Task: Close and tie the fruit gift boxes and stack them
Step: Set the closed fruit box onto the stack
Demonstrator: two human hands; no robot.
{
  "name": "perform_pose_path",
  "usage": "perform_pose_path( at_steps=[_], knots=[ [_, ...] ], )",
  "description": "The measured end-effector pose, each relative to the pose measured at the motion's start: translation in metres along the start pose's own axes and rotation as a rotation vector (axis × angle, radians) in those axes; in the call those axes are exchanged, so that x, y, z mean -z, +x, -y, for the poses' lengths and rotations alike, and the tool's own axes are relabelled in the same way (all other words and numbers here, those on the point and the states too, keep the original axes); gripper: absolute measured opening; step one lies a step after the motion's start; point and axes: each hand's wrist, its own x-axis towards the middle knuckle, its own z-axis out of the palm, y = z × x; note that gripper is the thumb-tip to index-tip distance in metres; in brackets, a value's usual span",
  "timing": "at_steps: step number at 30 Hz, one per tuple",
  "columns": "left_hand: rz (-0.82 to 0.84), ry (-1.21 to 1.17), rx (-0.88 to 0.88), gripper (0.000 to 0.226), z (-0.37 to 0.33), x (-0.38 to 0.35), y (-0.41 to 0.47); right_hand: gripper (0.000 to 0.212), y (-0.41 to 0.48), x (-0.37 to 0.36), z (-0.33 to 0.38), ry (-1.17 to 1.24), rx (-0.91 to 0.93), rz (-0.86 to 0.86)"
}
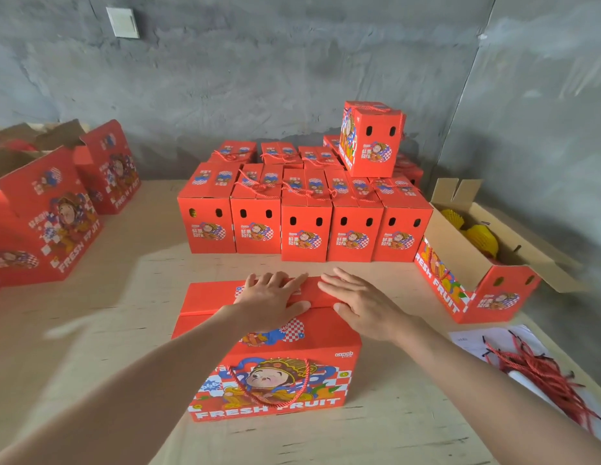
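Work piece: red gift box (329, 364), lying directly in front of the person at the near middle of the plywood table (91, 313), printed face toward the camera. Both top flaps are folded in and meet along a seam. The left hand (272, 302) lies flat across that seam with the fingers straight and spread, pressing down and gripping nothing. The right hand (363, 307) is flat beside it in the same way, palm down on the flaps. The red cord handle (306, 370) hangs loose down the box's front face, so the tie looks not yet made. Risks, as judged: the flaps are held only by palm pressure and may spring up once a hand lifts for the cord. The seam may also gape toward the box's left end, which neither hand covers. A pull on the cord with one hand off could skew the flaps. Behind the box stand rows of closed boxes (306, 226), with cords lying on their lids. A single box (373, 142) sits tilted on top at their right. Its lean makes that spot doubtful for stacking, since a nudge there might tip it. Right of the box is an open box (460, 290) holding fruit in yellow netting (482, 239). Nearer on that side, loose red cords (541, 370) lie on white paper. Left of the box, empty boxes (50, 213) stand open. The path from the box back to the rows looks free.
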Motion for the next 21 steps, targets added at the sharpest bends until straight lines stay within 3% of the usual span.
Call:
perform_pose_path(
  at_steps=[7,12,21],
  knots=[
    [-0.032,0.032,0.006,0.055,-0.001,-0.010,-0.001,0.051,-0.009,-0.010,0.008,0.076,-0.023,0.087],
    [0.089,0.009,0.047,0.057,-0.004,-0.008,0.006,0.062,0.007,-0.003,0.013,-0.167,-0.036,0.150],
    [0.009,-0.047,0.088,0.061,-0.010,-0.005,-0.006,0.065,0.017,-0.019,0.026,-0.122,-0.081,0.205]
  ],
)
